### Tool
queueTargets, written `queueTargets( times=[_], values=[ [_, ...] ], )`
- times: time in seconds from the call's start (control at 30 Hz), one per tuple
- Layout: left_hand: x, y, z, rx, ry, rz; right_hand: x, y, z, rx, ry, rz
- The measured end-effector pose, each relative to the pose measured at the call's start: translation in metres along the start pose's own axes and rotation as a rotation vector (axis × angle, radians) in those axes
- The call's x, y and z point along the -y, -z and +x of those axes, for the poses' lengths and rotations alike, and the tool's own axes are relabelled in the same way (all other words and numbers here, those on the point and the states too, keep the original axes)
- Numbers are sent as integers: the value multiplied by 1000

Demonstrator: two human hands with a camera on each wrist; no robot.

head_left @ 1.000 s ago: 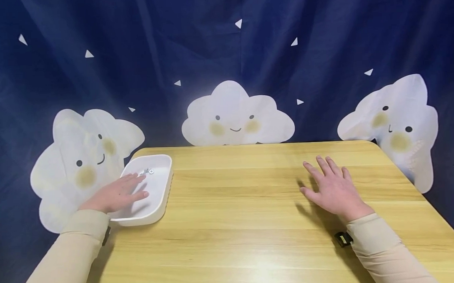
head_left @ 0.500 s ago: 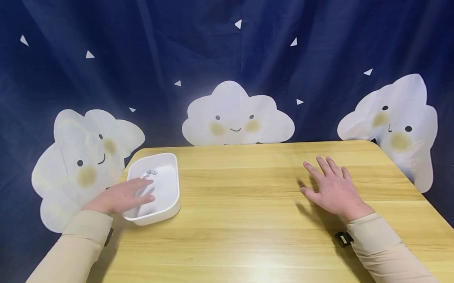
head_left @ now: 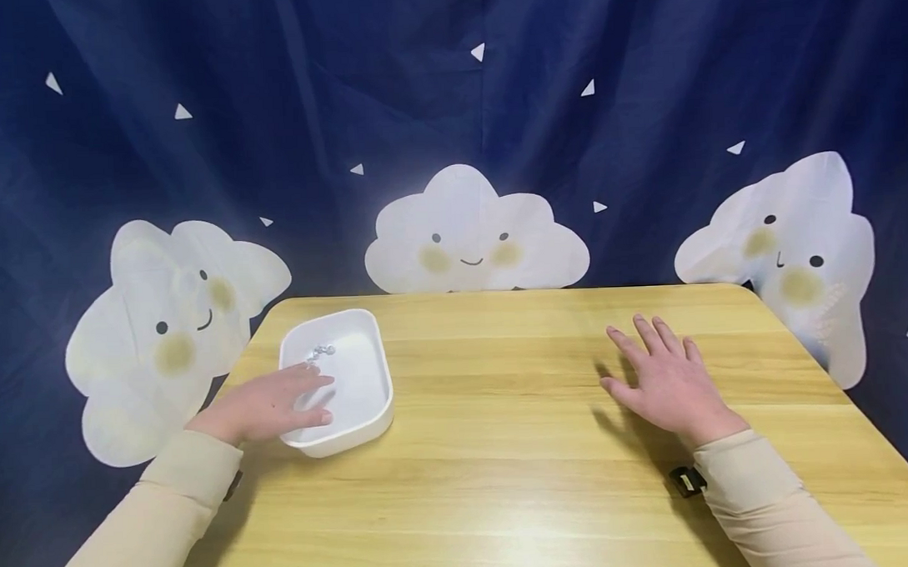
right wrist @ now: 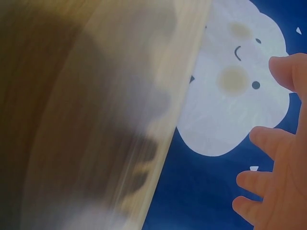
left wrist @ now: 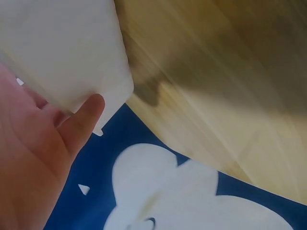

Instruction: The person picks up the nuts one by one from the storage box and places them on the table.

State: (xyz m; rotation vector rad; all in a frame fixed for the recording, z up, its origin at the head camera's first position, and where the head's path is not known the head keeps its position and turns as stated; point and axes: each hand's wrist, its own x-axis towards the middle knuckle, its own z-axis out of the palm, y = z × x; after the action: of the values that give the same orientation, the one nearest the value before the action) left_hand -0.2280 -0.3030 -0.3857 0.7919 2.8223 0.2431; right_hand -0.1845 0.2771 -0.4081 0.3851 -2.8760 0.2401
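Observation:
A white rounded-corner tray (head_left: 378, 386) is at the left side of the wooden table. Small silvery metal pieces (head_left: 323, 351) lie inside it near its far left part. My left hand (head_left: 266, 404) grips the tray at its left side, with thumb and fingers reaching over the rim. In the left wrist view, a finger (left wrist: 86, 117) presses against the outside of the white tray (left wrist: 72, 52); the other fingers are partly hidden behind it. My right hand (head_left: 668, 384) is over the right side of the table, palm down, fingers spread, holding nothing.
The wooden table (head_left: 505, 448) has rounded far corners. Behind it hangs a dark blue curtain (head_left: 417, 93) printed with smiling clouds and small white triangles. A black wrist strap (head_left: 687, 480) shows under the right sleeve.
The tray has moved right with my left hand, from partly over the table's left edge to farther over the tabletop. The metal pieces shifted with it. My right hand stays in place.

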Motion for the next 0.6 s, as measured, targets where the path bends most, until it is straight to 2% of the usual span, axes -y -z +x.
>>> queueTargets(
  times=[0.4, 0.47, 0.6],
  values=[
    [-35, -9, 3, 33, -74, 7, -1, -1, -1, -5, 6, 6],
    [-42, -7, 3, 44, -97, -5, -1, 0, -1, -7, 7, 7],
    [-55, -7, 5, 53, -189, 2, -1, 1, -1, -4, 9, 6]
  ],
)
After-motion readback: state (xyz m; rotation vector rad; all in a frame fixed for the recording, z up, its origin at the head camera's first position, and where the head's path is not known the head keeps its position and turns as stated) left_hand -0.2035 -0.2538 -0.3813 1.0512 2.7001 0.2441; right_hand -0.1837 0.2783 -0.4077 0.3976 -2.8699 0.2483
